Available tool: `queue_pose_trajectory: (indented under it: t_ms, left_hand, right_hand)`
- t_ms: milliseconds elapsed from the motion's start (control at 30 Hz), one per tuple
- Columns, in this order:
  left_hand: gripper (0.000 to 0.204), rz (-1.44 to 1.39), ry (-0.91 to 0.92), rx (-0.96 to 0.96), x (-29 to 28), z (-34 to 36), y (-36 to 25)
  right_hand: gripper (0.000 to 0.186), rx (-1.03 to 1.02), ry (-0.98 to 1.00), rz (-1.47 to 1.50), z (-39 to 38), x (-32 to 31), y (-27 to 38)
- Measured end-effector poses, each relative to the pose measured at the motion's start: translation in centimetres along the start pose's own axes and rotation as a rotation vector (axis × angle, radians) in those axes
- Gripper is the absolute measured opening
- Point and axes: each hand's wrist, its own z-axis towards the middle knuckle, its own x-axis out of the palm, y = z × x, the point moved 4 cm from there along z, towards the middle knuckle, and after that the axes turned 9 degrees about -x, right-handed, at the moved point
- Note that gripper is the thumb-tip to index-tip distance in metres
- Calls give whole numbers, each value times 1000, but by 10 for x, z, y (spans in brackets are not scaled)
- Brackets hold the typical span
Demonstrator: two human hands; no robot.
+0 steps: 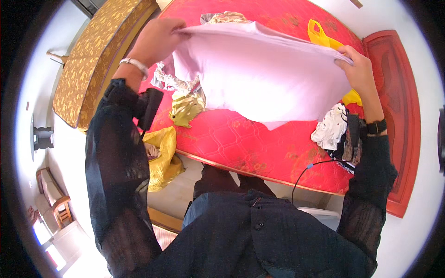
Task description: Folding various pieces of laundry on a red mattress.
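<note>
A pale lilac garment (264,74) is stretched out above a red quilted mattress (259,143). My left hand (157,39) grips its upper left edge, and my right hand (357,67) grips its right edge. The cloth hangs slack between them and hides part of the bed. Under its left side lies a crumpled gold and silver patterned cloth (185,99). A yellow plastic bag (324,39) shows behind the garment near my right hand. A white patterned cloth (330,127) lies below my right wrist.
A gold patterned mattress (92,60) leans to the left of the bed. A yellow bag (162,160) sits on the floor by the bed's edge. The red wooden headboard (398,116) stands at the right. A black cable (306,171) trails over the bed's edge. A wooden chair (55,197) stands at the far left.
</note>
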Motion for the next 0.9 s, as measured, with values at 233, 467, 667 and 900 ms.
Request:
queue_pose_trajectory:
  t_ms: [233,467,667,900]
  left_hand:
    - [24,-170,-339,-8,12,68,-61]
    - [27,-688,-168,196,-45,28,-117]
    - [26,-508,122,365,123,-52,-104]
    - [20,-122,547,44,338,-178,-37]
  right_hand:
    - [29,118,-402,-345,-3,-73,-79]
    - [24,-43,-768,-53,-108,-137,-21]
    - [18,-13,-289,187,-231,-16,-57]
    - [10,130,163,192,-351,227,-107]
